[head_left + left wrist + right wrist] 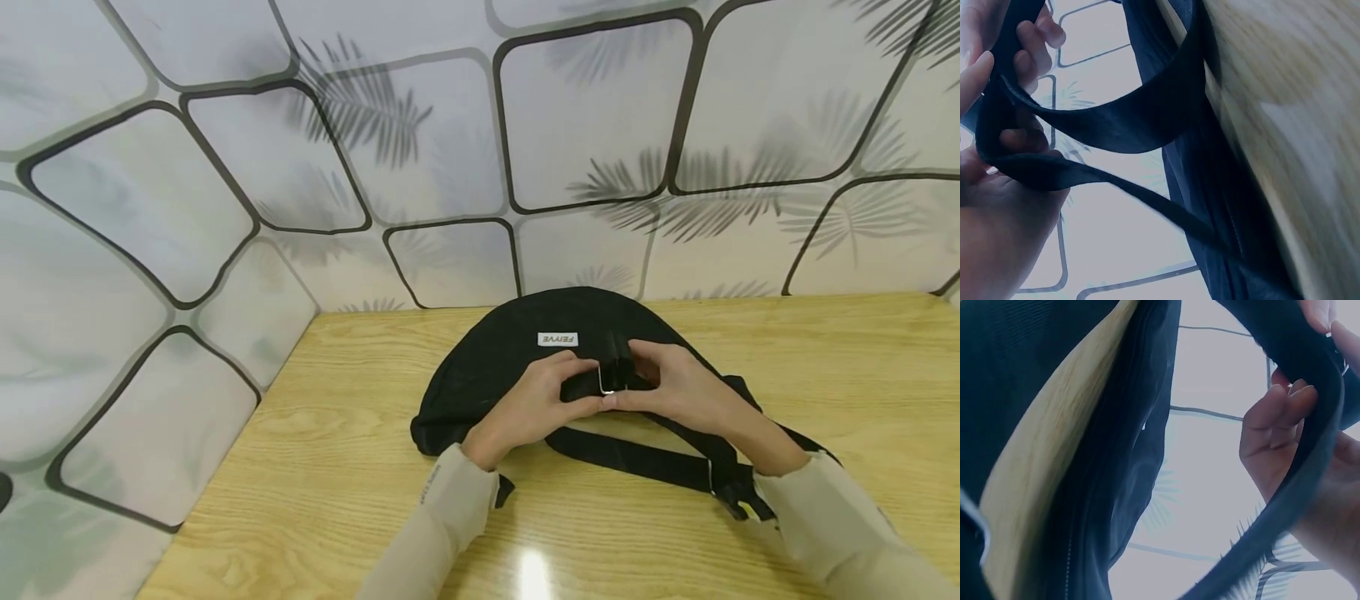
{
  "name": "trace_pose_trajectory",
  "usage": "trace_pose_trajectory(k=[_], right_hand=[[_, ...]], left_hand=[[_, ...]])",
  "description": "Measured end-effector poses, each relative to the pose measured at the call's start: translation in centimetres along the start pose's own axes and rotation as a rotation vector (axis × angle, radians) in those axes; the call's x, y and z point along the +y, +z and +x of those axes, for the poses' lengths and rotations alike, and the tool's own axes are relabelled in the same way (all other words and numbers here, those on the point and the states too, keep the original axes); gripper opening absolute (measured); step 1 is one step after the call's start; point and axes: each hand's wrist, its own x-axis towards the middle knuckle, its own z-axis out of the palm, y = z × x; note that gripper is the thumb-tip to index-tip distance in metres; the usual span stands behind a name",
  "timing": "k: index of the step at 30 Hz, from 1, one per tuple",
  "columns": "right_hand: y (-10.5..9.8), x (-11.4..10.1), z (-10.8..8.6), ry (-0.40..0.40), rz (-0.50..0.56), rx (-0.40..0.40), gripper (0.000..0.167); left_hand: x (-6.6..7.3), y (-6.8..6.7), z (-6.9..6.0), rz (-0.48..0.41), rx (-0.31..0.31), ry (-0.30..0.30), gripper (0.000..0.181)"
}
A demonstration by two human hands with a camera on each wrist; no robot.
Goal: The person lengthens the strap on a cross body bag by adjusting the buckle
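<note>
A black half-moon bag (487,358) with a white label (557,339) lies on the wooden table. Above its lower edge, the left hand (536,396) and right hand (682,387) meet at the thumbs, both pinching a black strap (585,385) at a metal-edged slider (607,379). In the left wrist view the strap (1129,125) loops down from the left hand (1010,219). The right wrist view shows the right hand (1329,494) with its fingers curled behind the strap (1310,456).
Another stretch of strap (637,458) with a buckle (738,498) lies on the table (322,467) near the right forearm. A dark strap end (505,490) shows beside the left sleeve. A patterned wall (442,150) stands behind the bag and at the left.
</note>
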Motion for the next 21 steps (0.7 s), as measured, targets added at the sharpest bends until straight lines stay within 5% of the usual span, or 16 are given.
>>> trace_pose_trajectory(k=[21], right_hand=[[-0.73, 0.34, -0.28, 0.041, 0.048, -0.042, 0.043]], left_hand=[[-0.14, -0.72, -0.55, 0.016, -0.006, 0.040, 0.046]])
